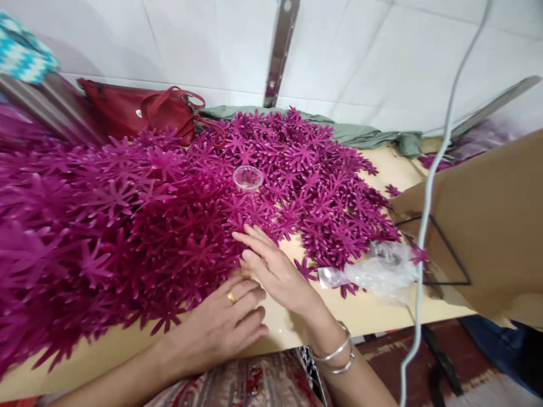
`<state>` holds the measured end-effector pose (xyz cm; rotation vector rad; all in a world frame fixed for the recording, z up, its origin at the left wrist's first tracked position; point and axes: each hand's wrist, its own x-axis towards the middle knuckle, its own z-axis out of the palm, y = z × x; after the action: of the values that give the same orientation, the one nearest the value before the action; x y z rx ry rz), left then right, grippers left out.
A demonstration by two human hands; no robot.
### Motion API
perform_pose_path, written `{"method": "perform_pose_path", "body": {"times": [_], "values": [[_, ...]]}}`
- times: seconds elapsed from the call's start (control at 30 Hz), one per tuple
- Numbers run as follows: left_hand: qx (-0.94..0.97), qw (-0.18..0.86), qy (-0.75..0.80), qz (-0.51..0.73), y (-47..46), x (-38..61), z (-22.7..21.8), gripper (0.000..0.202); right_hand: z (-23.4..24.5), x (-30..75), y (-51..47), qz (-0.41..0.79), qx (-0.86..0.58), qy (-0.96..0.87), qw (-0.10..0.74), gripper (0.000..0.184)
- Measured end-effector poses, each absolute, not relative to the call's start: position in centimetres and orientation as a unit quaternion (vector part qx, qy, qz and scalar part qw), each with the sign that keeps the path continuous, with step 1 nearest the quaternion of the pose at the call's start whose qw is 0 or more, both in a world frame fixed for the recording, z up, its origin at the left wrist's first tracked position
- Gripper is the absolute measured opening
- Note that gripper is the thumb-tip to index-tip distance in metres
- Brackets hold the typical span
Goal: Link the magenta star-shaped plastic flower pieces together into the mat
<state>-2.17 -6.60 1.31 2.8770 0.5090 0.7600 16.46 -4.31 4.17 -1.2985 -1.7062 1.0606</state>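
Heaps of purple flower-shaped pieces (pixel 186 220) with long narrow petals spread over the pale table (pixel 280 330). My left hand (pixel 233 316), with a gold ring, is low in front of the pile. Its fingers are curled inward and the tips are partly hidden, so anything in them cannot be made out. Just beside it, its fingertips close to the left hand, is my right hand (pixel 278 271), metal bangles on the wrist. Its fingers stretch out toward the petals, with nothing visible in them. Beyond the hands a small clear round dish (pixel 248 178) rests among the pieces.
A crumpled clear plastic bag (pixel 377 271) lies right of the pile. Farther right stands a brown cardboard box (pixel 487 226), crossed by a hanging white cable (pixel 428 192). At the back, a red handbag (pixel 127 110) and green cloth (pixel 360 135) lie against the tiled wall.
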Motion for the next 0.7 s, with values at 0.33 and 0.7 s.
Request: {"method": "perform_pose_path", "body": {"times": [0.33,0.7], "values": [[0.927,0.13,0.274,0.222,-2.0,1.1,-1.2,0.024,4.4,23.3,-7.3,-0.006,-0.649,-0.616,0.446,0.022],[0.938,0.046,0.275,0.208,-2.8,3.8,-1.5,0.04,0.3,27.0,-6.0,-0.095,-0.802,-0.574,0.139,0.075]]}}
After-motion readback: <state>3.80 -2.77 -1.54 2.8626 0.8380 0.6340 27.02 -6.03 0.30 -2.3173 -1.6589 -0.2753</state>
